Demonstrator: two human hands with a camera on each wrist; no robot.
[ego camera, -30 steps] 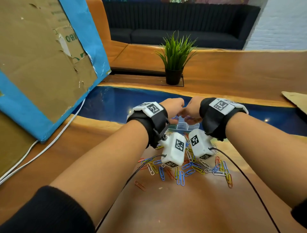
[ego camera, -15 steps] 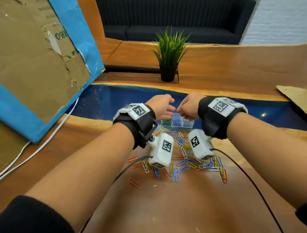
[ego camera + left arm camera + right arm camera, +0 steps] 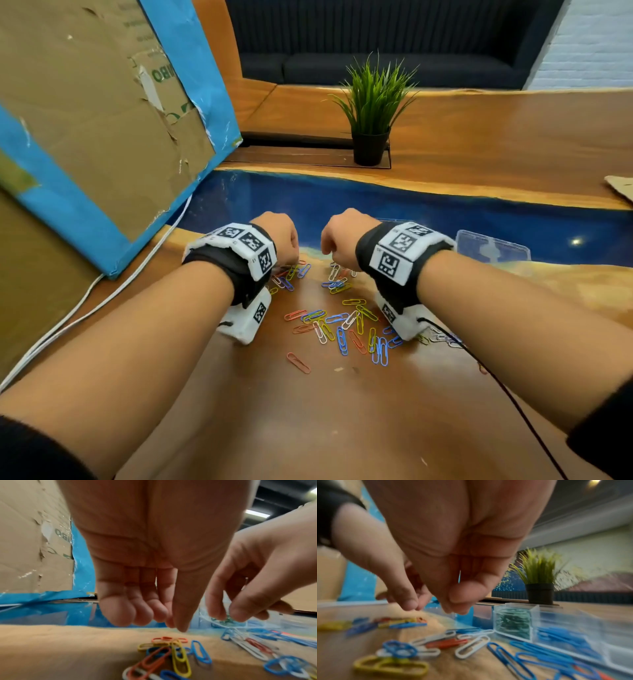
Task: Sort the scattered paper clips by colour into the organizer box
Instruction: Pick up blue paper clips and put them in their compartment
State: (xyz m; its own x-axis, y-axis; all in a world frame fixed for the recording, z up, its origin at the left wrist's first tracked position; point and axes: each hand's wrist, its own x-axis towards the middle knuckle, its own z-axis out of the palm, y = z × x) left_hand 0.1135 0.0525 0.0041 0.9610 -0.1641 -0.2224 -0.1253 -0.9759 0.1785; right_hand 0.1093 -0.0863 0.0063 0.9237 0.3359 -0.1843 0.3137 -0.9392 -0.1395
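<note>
Left hand (image 3: pixel 137 582) and right hand (image 3: pixel 453 561) curled, nothing seen held. Clear plastic organizer box (image 3: pixel 513 622) at right. Tangled coloured wire paper clips (image 3: pixel 342 325): wrong colour could be lifted along.

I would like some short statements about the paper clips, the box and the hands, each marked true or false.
1. The organizer box already holds green clips in one compartment. True.
2. All clips are sorted. False: many paper clips lie loose on the table.
3. The blue clips lie in the compartment beside the green ones. True.
4. The left hand rests flat on the potted plant. False: it hovers over the clips, fingers pointing down.
</note>
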